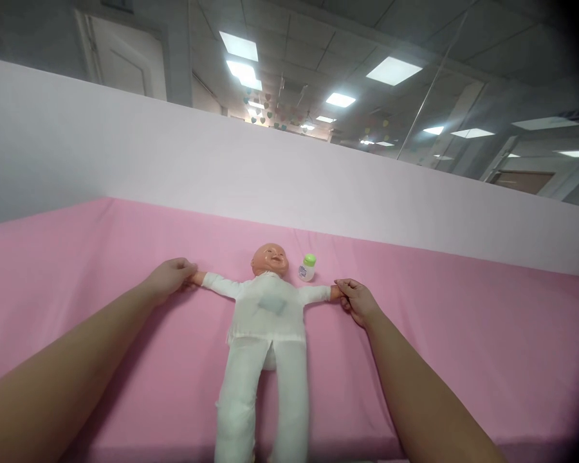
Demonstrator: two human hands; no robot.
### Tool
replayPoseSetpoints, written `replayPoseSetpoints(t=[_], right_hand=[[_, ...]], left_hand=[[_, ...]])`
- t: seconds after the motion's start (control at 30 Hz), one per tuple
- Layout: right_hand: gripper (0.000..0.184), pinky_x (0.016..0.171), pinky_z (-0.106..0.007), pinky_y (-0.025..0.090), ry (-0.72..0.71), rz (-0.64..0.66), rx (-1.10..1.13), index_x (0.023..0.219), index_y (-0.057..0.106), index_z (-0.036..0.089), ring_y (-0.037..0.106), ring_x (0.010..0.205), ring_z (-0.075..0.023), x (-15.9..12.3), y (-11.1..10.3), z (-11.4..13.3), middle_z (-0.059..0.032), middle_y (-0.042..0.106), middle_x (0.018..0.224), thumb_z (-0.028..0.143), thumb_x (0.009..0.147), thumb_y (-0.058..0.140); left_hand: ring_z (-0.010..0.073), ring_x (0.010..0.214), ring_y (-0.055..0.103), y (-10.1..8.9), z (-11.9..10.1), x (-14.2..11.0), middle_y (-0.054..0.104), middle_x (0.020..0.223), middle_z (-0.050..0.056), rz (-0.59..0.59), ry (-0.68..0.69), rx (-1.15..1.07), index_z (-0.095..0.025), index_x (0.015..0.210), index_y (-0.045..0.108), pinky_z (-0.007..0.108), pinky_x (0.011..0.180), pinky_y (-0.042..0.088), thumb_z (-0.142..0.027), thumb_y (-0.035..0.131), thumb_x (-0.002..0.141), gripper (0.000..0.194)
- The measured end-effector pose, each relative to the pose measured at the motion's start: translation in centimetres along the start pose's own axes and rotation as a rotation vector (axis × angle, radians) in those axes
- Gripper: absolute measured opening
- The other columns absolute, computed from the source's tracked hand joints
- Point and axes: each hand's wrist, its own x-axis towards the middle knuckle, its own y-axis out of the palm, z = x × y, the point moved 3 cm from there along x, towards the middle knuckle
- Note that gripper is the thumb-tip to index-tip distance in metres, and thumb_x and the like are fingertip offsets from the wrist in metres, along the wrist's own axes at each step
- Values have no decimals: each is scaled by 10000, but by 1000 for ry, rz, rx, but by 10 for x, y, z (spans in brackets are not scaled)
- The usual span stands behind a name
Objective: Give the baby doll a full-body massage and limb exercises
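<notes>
You have one doll (266, 308) and one small bottle (307, 267) on the pink sheet (463, 334); the doll lies face up at the middle in white clothes, bald, arms spread wide. Your left hand (170, 276) is closed on one doll hand, your right hand (357, 300) on the other. The bottle stands just beside the doll's head, the white wall (125, 161) runs along the far edge, and open sheet lies on both sides.
</notes>
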Motion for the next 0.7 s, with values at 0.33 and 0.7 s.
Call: replayPoseSetpoints(t=[0.33,0.7], right_hand=[[289,366,-185,377,52,39,-47,1084,692,142,498,432,-100,-1,-2,6,9,600,552,306,852,749],[471,767,-219,642,116,172,69,1200,699,214,698,754,-107,-5,-14,11,-43,722,1009,112,758,827]], left_hand=[[239,750,757,-6,-3,6,751,870,133,65,-77,-153,-114,897,710,298,716,661,-188,855,630,313],[261,844,763,-6,-6,2,761,960,140,124,-107,-204,-113,956,746,296,745,670,-154,941,539,462]])
